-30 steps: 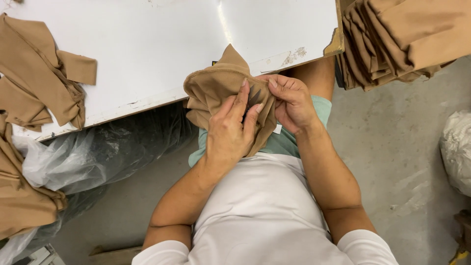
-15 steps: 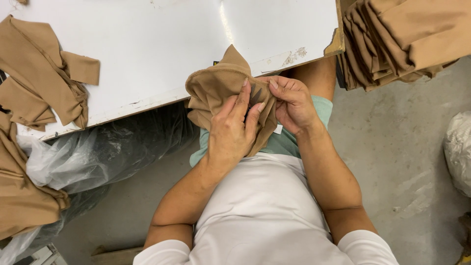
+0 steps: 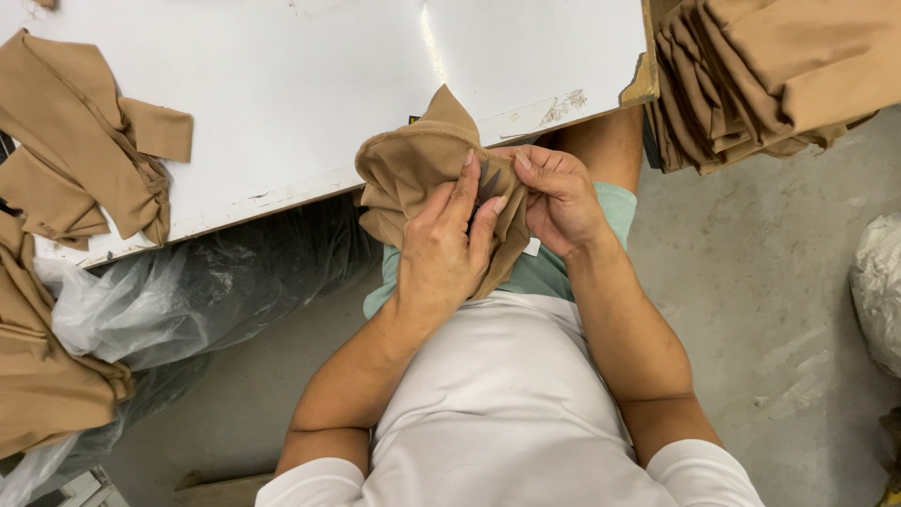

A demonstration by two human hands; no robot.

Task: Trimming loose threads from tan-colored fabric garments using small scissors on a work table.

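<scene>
While both hands pinch it, the tan knit garment piece (image 3: 422, 174) sits bunched at the near edge of the white table (image 3: 282, 84). The left hand (image 3: 446, 249) presses fingers flat over the fabric; the right hand (image 3: 558, 197) nips its rim between thumb and forefinger. This looks like checking or turning the hem; continuing would need a steady pinch. More tan pieces (image 3: 84, 150) lie left of the table's edge.

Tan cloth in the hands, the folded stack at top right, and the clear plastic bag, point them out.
tan cloth (image 3: 413, 164), head view, on its bunched upper fold.
folded stack (image 3: 779, 66), head view, on its top layer.
clear plastic bag (image 3: 169, 300), head view, on its crinkled middle.
</scene>
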